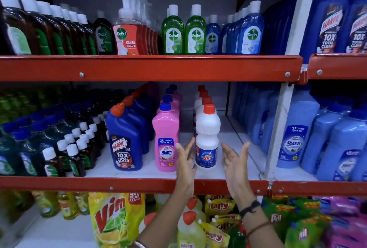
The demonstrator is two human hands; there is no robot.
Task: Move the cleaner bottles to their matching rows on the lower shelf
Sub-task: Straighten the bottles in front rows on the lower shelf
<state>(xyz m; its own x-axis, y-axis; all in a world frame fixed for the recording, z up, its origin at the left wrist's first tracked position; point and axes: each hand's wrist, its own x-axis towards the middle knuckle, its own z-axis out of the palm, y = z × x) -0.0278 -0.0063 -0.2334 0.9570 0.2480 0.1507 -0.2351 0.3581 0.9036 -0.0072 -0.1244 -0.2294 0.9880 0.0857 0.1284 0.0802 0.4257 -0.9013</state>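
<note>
Both hands are open and hold nothing: the left hand (185, 161) and the right hand (235, 160) stand with fingers spread on either side of the front white bottle (207, 138), the left just beside its label, the right a little apart. That bottle stands upright on the white shelf (155, 170), heading a row of red-capped white bottles. Left of it runs a row of pink bottles (166, 138), then a row of dark blue bottles (125, 138). Light blue bottles (297, 134) fill the bay at the right.
</note>
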